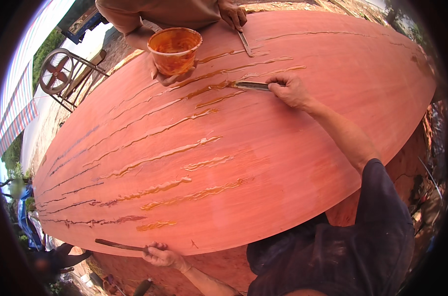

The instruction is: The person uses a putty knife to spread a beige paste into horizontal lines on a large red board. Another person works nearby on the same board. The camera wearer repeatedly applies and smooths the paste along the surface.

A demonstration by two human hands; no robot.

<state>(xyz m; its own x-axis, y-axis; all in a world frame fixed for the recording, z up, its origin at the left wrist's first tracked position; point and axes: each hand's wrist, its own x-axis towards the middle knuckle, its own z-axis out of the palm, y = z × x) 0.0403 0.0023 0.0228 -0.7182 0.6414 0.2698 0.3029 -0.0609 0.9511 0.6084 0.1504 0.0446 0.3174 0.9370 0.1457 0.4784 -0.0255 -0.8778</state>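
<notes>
A large reddish wooden slab [283, 163] with rounded ends lies before me. Long cracks run along it, several filled with glossy amber paste [184, 148]. My right hand [290, 91], reaching over the slab, grips a narrow putty knife [252, 86]; its tip touches a paste-covered crack. At the near edge, my left hand [164, 256] is closed on one end of a thin dark flat strip [119, 245], which points left. Across from me, another person's hand [172, 76] holds a tub [174, 49] smeared with orange paste, and their other hand [233, 14] holds a thin blade [245, 44] against the wood.
A round fan [57, 71] on a metal frame stands beyond the slab's far left. Striped sheeting [18, 108] hangs at the left. Another person [51, 261] is partly visible at lower left. Unfilled dark cracks [76, 202] mark the slab's left end.
</notes>
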